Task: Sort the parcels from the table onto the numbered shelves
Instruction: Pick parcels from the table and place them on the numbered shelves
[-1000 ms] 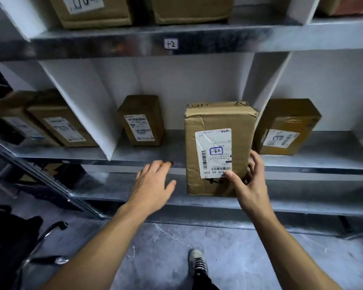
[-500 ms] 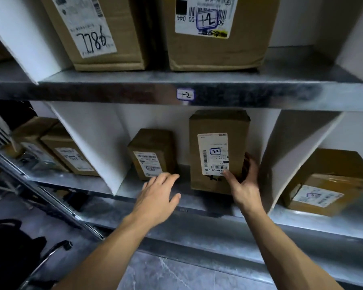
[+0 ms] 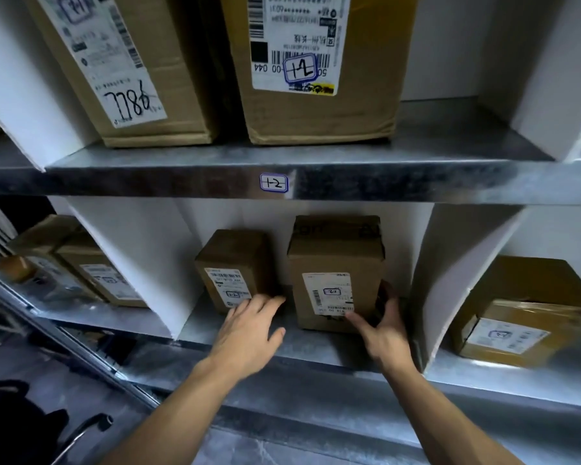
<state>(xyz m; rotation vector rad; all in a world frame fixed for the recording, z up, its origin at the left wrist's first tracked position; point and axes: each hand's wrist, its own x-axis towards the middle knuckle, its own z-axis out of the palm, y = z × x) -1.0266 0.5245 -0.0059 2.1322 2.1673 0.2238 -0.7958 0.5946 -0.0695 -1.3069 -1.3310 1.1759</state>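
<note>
A tall brown parcel [image 3: 336,263] with a white label stands upright on the lower metal shelf [image 3: 302,352], in the middle compartment under the tag "1-2" [image 3: 273,182]. My right hand [image 3: 384,330] grips its lower right corner, thumb on the front face and fingers round the right side. My left hand [image 3: 249,330] hovers flat over the shelf's front, fingers straight, tips at the lower front of a smaller parcel [image 3: 233,266] that stands to the left in the same compartment.
White divider panels [image 3: 450,273] wall the compartment on both sides. More parcels sit in the left compartment [image 3: 91,266] and the right one [image 3: 524,310]. Two big boxes [image 3: 312,68] fill the shelf above. A dark chair [image 3: 24,427] is low at the left.
The tall parcel has gone from the shelf's front edge deeper into the compartment with my right hand on it. My left hand has reached forward to the smaller parcel. My view has moved closer.
</note>
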